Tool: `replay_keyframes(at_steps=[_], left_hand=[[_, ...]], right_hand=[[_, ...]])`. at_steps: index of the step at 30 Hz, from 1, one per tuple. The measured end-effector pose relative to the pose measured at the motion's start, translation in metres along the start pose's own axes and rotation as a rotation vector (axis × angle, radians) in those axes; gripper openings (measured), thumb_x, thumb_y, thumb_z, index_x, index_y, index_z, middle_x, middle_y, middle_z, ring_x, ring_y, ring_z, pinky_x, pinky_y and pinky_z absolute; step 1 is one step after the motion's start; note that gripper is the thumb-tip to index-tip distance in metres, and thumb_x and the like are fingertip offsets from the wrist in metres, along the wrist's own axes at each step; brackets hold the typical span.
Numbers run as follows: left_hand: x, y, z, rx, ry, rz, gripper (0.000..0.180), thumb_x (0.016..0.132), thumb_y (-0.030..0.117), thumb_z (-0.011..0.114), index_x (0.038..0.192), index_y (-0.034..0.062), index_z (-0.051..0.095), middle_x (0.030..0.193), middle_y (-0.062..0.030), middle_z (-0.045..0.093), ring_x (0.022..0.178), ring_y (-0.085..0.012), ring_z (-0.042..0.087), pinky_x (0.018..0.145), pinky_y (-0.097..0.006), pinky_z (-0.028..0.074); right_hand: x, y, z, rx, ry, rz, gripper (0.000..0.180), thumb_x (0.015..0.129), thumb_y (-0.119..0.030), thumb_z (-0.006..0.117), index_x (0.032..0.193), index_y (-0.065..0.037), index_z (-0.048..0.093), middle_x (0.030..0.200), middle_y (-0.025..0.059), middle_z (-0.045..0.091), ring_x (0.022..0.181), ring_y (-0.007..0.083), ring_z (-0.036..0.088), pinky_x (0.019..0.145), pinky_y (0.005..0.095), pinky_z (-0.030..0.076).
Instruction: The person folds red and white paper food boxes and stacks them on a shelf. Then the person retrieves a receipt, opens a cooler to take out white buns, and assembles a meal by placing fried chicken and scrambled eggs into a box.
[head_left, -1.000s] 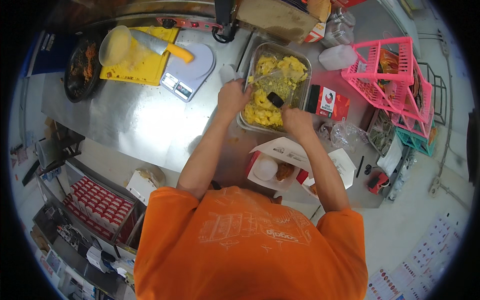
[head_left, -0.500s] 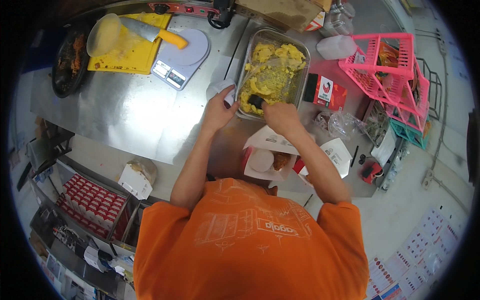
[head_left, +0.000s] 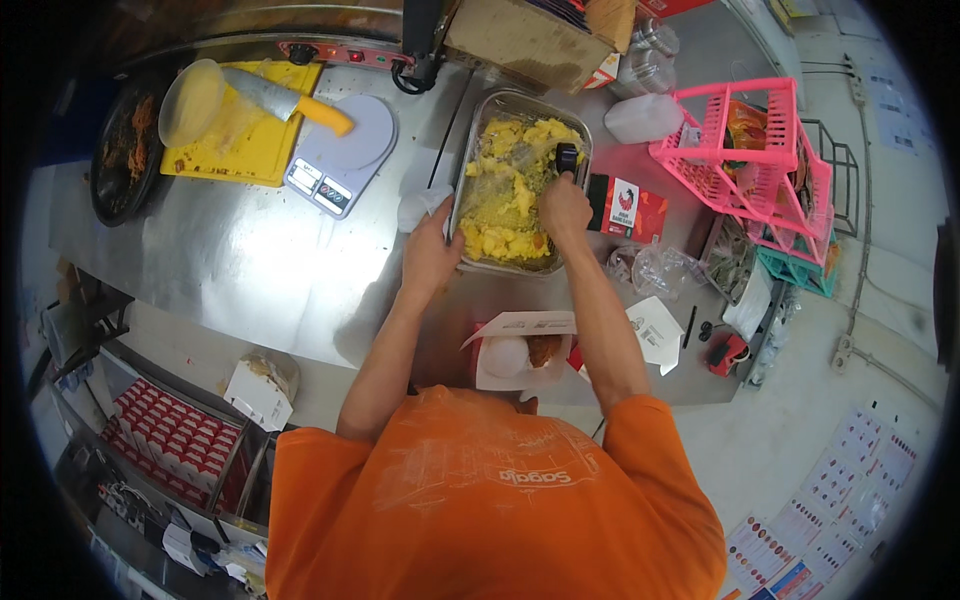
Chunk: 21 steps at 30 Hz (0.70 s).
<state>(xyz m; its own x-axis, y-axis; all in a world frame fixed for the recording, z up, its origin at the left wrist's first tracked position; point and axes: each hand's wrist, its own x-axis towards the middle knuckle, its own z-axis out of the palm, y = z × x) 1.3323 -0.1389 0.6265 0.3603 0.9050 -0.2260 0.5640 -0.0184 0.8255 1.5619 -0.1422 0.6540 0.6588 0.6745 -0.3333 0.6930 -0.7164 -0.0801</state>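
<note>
A rectangular metal tray (head_left: 459, 212) holds yellow egg-like food (head_left: 510, 243), loosely broken up, with bare patches of its mesh-patterned bottom showing. My right hand (head_left: 566, 212) is over the tray's right side, closed round a black-handled tool (head_left: 567, 157). The tool's working end is hidden. My left hand (head_left: 430, 256) is at the tray's left edge, fingers curled over a white paper-like piece (head_left: 415, 207); whether it also grips the rim is hard to see. Nearer me stands an open white box (head_left: 518, 324) with a white round mound and a brown fried piece in it.
Left are a kitchen scale (head_left: 345, 160), a knife (head_left: 285, 98) on a yellow cutting board (head_left: 240, 170) and a black pan (head_left: 112, 185). To the right lie a red box (head_left: 650, 215), clear plastic lids (head_left: 660, 270) and a pink basket (head_left: 720, 190). A cardboard box (head_left: 530, 45) stands behind.
My right hand has moved with the black-handled tool from the tray's near end to its far right side. More egg-like food now lies at the near end. The view has shifted slightly.
</note>
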Motion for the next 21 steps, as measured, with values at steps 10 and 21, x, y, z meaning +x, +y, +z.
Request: replay_keyframes(at_steps=[10, 21], left_hand=[[0.006, -0.005, 0.008, 0.008, -0.027, 0.069, 0.055, 0.086, 0.008, 0.063, 0.139, 0.0018, 0.049, 0.109, -0.0318, 0.061, 0.101, -0.0473, 0.06, 0.088, -0.05, 0.049], [0.017, -0.008, -0.001, -0.143, -0.134, 0.112, 0.053, 0.089, 0.017, 0.066, 0.137, 0.0012, 0.051, 0.105, -0.0319, 0.061, 0.099, -0.0467, 0.061, 0.087, -0.05, 0.047]], right_hand=[[0.022, -0.061, 0.003, -0.215, -0.206, -0.605, 0.026, 0.085, -0.015, 0.052, 0.088, 0.003, 0.071, 0.094, 0.0249, 0.07, 0.092, 0.0399, 0.069, 0.079, 0.05, 0.054], [-0.041, 0.023, 0.006, 0.454, -0.887, -0.526, 0.035, 0.102, -0.033, 0.045, 0.09, -0.005, 0.064, 0.06, 0.0025, 0.048, 0.05, 0.0158, 0.042, 0.048, 0.0319, 0.033]])
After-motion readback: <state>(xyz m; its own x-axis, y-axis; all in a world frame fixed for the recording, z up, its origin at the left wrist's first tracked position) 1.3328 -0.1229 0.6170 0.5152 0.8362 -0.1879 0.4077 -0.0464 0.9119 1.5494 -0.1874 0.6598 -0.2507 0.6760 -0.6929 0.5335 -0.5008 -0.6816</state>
